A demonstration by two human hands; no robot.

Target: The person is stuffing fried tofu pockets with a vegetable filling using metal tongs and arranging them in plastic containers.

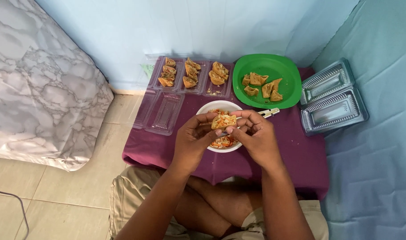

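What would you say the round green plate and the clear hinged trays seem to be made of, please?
The round green plate looks like glossy moulded plastic, with soft highlights on its rim. The clear hinged trays look like thin see-through plastic, ribbed and glinting.

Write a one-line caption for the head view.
Both hands, left and right, hold a filled pastry over a white bowl on a purple-covered table.

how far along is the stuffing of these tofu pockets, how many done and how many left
Done: about nine stuffed brown pockets fill the clear three-compartment plastic tray. In hand: the left hand and right hand hold one pocket packed with shredded vegetables over the white bowl of filling. Left: about five unfilled pockets on the green plastic plate; two clear lidded containers sit empty.
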